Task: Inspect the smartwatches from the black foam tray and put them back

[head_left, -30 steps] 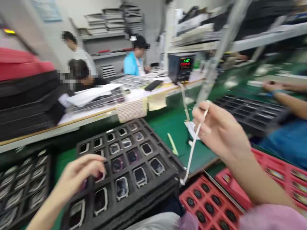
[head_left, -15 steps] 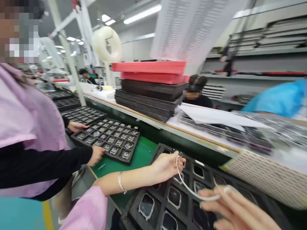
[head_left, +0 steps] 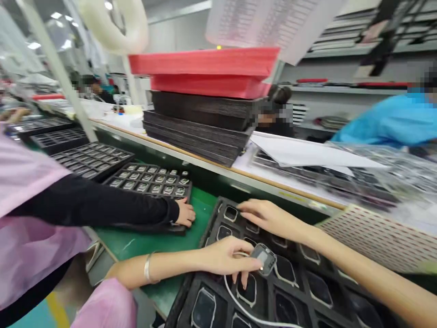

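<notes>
A black foam tray [head_left: 218, 218] with pockets of square watch cases lies in front of me on the green belt. My left hand [head_left: 225, 257], with a bracelet on its wrist, pinches a small dark watch case [head_left: 263, 258] just above the tray. A white cable [head_left: 239, 306] runs from under that hand towards me. My right hand [head_left: 269, 217] reaches in from the right, fingers stretched flat over the tray's far pockets, holding nothing.
A co-worker's black-sleeved hand [head_left: 186, 213] rests on a neighbouring tray of watch cases [head_left: 150, 180] to the left. Stacked black and red trays [head_left: 205, 114] stand on the raised bench behind. A perforated basket [head_left: 375, 237] sits to the right. Other people work beyond the bench.
My view has turned left and down. My right hand has let go of the white cable and reached out flat over the tray. My left hand now pinches a watch case.
</notes>
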{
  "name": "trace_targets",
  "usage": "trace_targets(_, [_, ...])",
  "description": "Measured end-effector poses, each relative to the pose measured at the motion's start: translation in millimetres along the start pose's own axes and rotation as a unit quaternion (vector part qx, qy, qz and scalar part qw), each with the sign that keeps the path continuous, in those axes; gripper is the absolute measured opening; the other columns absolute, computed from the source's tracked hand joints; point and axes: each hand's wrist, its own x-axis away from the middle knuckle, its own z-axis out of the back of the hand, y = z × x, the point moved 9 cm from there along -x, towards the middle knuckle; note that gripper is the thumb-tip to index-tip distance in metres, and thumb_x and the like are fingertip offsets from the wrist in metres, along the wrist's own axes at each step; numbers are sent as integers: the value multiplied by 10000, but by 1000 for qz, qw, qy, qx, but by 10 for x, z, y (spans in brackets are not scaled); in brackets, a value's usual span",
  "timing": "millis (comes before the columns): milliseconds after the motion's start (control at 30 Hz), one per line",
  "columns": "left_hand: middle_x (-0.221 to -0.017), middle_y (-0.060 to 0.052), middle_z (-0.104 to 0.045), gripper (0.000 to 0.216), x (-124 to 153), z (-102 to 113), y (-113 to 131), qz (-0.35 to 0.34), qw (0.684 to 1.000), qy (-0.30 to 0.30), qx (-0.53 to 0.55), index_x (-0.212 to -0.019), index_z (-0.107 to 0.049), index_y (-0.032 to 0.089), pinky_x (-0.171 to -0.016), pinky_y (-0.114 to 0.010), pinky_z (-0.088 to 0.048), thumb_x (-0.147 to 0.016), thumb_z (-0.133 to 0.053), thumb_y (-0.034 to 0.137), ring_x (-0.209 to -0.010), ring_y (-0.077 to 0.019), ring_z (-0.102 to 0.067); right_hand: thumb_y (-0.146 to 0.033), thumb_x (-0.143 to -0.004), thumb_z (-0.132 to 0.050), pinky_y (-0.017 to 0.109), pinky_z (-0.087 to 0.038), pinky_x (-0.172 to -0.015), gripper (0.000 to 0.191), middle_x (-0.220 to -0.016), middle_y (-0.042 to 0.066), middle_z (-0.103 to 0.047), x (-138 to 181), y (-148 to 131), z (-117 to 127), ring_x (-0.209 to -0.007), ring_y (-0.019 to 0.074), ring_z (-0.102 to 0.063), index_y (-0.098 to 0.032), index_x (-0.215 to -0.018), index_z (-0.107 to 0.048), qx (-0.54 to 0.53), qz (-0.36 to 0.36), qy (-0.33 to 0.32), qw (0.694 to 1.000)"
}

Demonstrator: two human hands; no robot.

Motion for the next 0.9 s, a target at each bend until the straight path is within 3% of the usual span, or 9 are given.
trace_targets(133, [-633, -7, -588, 409, -26, 32, -121, -1, 998, 52, 18, -724, -532, 134, -405, -185, -420, -737, -635, 531, -478, -95, -557, -258, -863, -605, 315, -486, -693, 201, -928, 96, -646, -210, 422, -493, -773, 197, -636, -127, -1011, -643, 120, -46, -113, 985])
trace_targets(300, [-720, -16, -581, 352, -49, 236, -181, -24, 986, 126, 107, -858, -519, 133, -363, -176, -431, -797, -609, 468, -478, -106, -590, -196, -795, -648, 305, -445, -656, 199, -876, 125, -648, -230, 551, -707, -809, 274, -644, -136, -985, -638, 189, -75, -146, 968])
trace_targets(467, [-775, -8, -553, 365, -96, 238, -271, -2, 978, 119, 174, -967, -532, 142, -395, -168, -462, -758, -693, 394, -527, -91, -584, -245, -771, -664, 297, -455, -659, 243, -917, 117, -665, -183, 644, -588, -800, 257, -645, -148, -992, -629, 167, -121, -84, 975])
trace_targets(633, [-788, -17, -543, 310, -120, 237, -315, 13, 974, 123, 190, -875, -546, 131, -426, -182, -484, -771, -687, 386, -537, -81, -564, -337, -824, -611, 283, -488, -742, 351, -952, 86, -673, 163, 633, -126, -825, 196, -635, -140, -1113, -588, 102, -140, 11, 985])
trace_targets(767, [-817, -20, -547, 275, -124, 166, -301, 19, 981, 93, 170, -948, -561, 131, -487, -208, -517, -793, -671, 329, -573, -90, -579, -263, -791, -654, 290, -486, -788, 339, -999, 72, -646, 494, 266, -22, -879, 189, -609, -161, -1108, -591, 9, -39, 26, 999])
trace_targets(900, [-923, -40, -568, 400, -99, 109, -253, 8, 992, 72, 105, -1113, -532, 165, -542, -219, -528, -761, -707, 234, -643, -110, -609, -276, -831, -627, 371, -459, -855, 364, -1099, 128, -609, 647, -5, -225, -989, 237, -565, -146, -1167, -578, 85, 44, -30, 995])
